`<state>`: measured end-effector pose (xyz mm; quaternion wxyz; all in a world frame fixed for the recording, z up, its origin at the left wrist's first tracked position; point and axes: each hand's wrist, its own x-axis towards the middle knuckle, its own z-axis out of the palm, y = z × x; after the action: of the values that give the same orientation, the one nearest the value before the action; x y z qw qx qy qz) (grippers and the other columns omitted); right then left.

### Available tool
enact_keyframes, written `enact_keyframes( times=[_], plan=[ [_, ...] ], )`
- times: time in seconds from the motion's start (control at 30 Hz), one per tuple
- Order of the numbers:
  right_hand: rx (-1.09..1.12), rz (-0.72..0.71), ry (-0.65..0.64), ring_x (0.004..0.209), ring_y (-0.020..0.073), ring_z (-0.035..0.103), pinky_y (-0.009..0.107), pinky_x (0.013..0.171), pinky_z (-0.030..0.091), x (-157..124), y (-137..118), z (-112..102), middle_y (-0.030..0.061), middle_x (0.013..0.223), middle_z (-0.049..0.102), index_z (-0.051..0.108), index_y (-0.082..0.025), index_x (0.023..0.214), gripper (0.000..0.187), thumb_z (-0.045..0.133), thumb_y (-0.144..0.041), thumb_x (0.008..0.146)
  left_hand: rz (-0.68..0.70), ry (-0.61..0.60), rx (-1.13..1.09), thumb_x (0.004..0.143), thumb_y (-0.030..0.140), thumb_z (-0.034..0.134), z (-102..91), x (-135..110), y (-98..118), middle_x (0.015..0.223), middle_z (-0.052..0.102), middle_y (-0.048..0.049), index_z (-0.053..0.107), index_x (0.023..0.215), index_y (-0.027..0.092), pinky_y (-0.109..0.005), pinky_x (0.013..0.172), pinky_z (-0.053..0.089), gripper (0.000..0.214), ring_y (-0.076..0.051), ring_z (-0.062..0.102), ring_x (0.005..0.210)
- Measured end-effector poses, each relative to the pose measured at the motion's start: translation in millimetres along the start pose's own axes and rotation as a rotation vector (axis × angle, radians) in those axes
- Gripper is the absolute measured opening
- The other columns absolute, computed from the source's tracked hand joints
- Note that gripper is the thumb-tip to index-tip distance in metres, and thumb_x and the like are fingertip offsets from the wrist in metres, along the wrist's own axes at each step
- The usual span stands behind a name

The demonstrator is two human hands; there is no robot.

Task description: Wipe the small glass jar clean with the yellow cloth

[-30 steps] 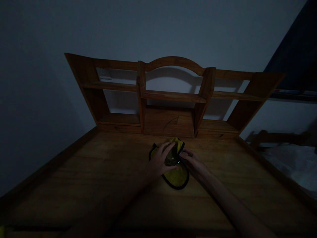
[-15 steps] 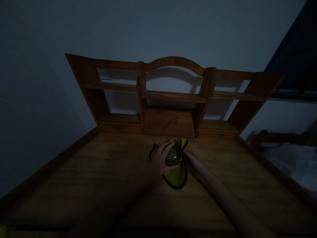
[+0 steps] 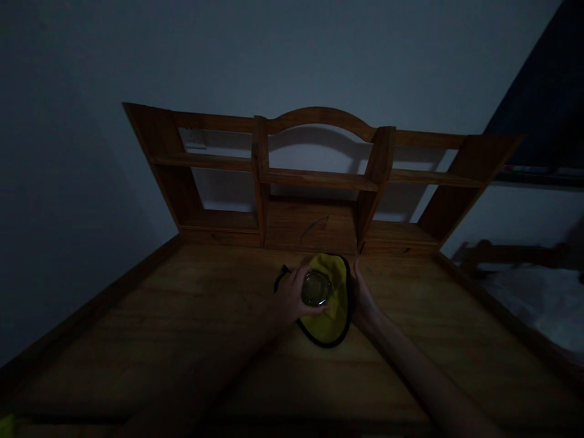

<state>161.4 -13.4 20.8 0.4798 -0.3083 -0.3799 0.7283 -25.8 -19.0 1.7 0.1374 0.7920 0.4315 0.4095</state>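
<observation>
A yellow cloth with a black edge (image 3: 331,316) lies on the wooden desk (image 3: 191,328), close to the shelf unit. My left hand (image 3: 292,299) is wrapped round a small clear glass jar (image 3: 316,288) that stands on the cloth. My right hand (image 3: 361,298) grips the cloth's right edge and holds it up beside the jar. The room is dim and fine detail is hard to see.
A wooden shelf unit (image 3: 319,179) with an arched top stands at the back of the desk against a pale wall. A raised rim runs along the desk's left side (image 3: 91,307). A bed with pale bedding (image 3: 538,298) is at the right.
My right hand slid off the jar to the cloth's right edge and lifted it. The cloth spread wider, so the jar's top now shows. My left hand stayed on the jar.
</observation>
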Motion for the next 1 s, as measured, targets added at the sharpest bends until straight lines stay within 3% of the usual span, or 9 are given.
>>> enact_keyframes(
  times=[0.07,0.13,0.23,0.4,0.53,0.63,0.73,0.8,1.0],
  plan=[
    [-0.019,-0.012,-0.001,0.104,0.0264,0.064,0.04,0.088,0.049,-1,-1,0,0.0074,0.104,0.072,0.064,-0.023,0.112,0.068,0.042,-0.076,0.076,-0.028,0.015,-0.026,0.059,0.046,0.08,2.2,-2,-3,0.121,0.055,-0.0085,0.038,0.125,0.024,-0.043,0.095,0.048,0.081,-0.028,0.055,0.112],
    [-0.091,-0.077,0.047,0.099,0.0259,0.065,0.039,0.086,0.05,-1,2,-3,0.0073,0.104,0.072,0.063,-0.022,0.112,0.057,0.057,-0.065,0.076,-0.039,0.018,-0.048,0.057,0.044,0.081,4.2,-3,-4,0.12,0.056,-0.0085,0.038,0.124,0.024,-0.043,0.094,0.048,0.083,-0.028,0.056,0.111],
    [-0.259,-0.178,0.217,0.085,0.0266,0.068,0.04,0.078,0.053,2,5,-9,0.0064,0.092,0.074,0.066,-0.019,0.105,0.052,0.077,-0.048,0.064,-0.081,0.013,-0.076,0.054,0.044,0.082,6.2,-4,-5,0.118,0.057,-0.0077,0.039,0.123,0.025,-0.044,0.091,0.049,0.084,-0.029,0.058,0.108],
    [-0.539,-0.377,0.397,0.082,0.0284,0.067,0.039,0.074,0.053,-17,-52,-32,0.0068,0.083,0.074,0.07,-0.018,0.088,0.04,0.072,-0.053,0.067,-0.166,0.15,-0.173,0.057,0.042,0.08,7.3,12,-12,0.114,0.058,-0.0076,0.038,0.121,0.024,-0.044,0.09,0.049,0.078,-0.026,0.06,0.105],
    [-0.807,-0.472,0.651,0.09,0.0315,0.066,0.043,0.078,0.053,-84,-106,-93,0.0087,0.097,0.072,0.067,-0.018,0.1,0.046,0.068,-0.052,0.07,-0.193,0.219,-0.251,0.062,0.044,0.077,9.4,36,-17,0.114,0.058,-0.0078,0.038,0.118,0.022,-0.04,0.089,0.05,0.071,-0.023,0.061,0.104],
    [-0.877,-0.507,0.803,0.099,0.0312,0.064,0.044,0.087,0.051,-149,-102,-157,0.0114,0.111,0.068,0.059,-0.019,0.115,0.059,0.07,-0.047,0.065,-0.23,0.186,-0.259,0.062,0.049,0.076,17.6,50,-10,0.115,0.059,-0.0084,0.038,0.118,0.023,-0.04,0.088,0.05,0.073,-0.023,0.061,0.105],
    [-0.952,-0.456,0.94,0.104,0.0344,0.062,0.045,0.088,0.051,-200,-71,-206,0.0139,0.112,0.067,0.059,-0.018,0.112,0.065,0.073,-0.048,0.055,-0.22,0.07,-0.247,0.058,0.051,0.079,39.3,63,6,0.114,0.06,-0.0082,0.038,0.118,0.023,-0.04,0.088,0.05,0.078,-0.024,0.062,0.103],
    [-1.035,-0.471,1.024,0.109,0.0348,0.06,0.045,0.095,0.047,-222,-51,-221,0.0142,0.113,0.067,0.061,-0.019,0.108,0.061,0.071,-0.05,0.057,-0.167,-0.02,-0.23,0.054,0.05,0.082,63.3,74,19,0.113,0.06,-0.0085,0.038,0.118,0.023,-0.039,0.087,0.05,0.082,-0.025,0.062,0.102],
    [-1.024,-0.271,1.066,0.088,0.0331,0.07,0.046,0.079,0.055,-243,-23,-204,0.0112,0.105,0.071,0.054,-0.026,0.12,0.062,0.062,-0.058,0.067,-0.097,-0.085,-0.196,0.051,0.05,0.083,153.8,117,49,0.109,0.061,-0.0075,0.041,0.115,0.021,-0.033,0.083,0.049,0.082,-0.023,0.061,0.1]
  ],
)
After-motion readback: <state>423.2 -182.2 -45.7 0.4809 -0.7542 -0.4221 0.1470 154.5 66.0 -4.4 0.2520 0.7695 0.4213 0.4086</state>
